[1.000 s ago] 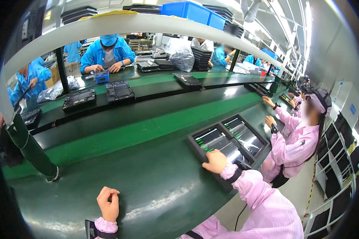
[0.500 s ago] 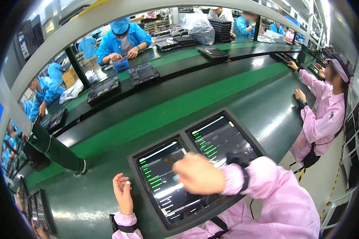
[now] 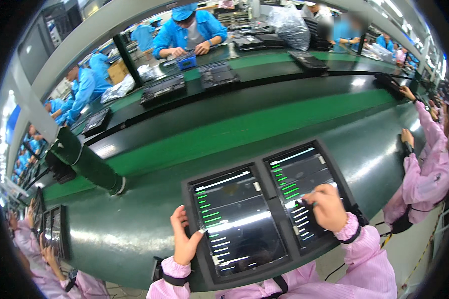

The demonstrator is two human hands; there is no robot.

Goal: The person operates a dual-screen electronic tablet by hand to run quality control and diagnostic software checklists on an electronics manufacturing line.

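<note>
A black two-bay tray [image 3: 273,203] lies on the green bench in front of me, tilted slightly. It holds a left tablet [image 3: 244,212] and a right tablet [image 3: 309,174], both lit with rows of green and white lines on dark screens. My left hand [image 3: 185,239] grips the tray's left edge, thumb over the rim and fingers along the outer side. Over the lower part of the right tablet's screen is my right hand [image 3: 330,209], its fingers curled together. Something small and dark shows at its fingertips; its kind cannot be made out.
A green-wrapped post [image 3: 92,162] rises at the left. Beyond a raised black ledge, opened devices [image 3: 218,74] lie along the far bench, where a person in blue [image 3: 189,32] works with a blue object [image 3: 187,62]. Co-workers in pink [image 3: 424,164] stand right and left.
My right hand has moved rightward from the left tablet to the right one. My left hand has come onto the tray's edge. The view has shifted, so the surroundings sit differently.
</note>
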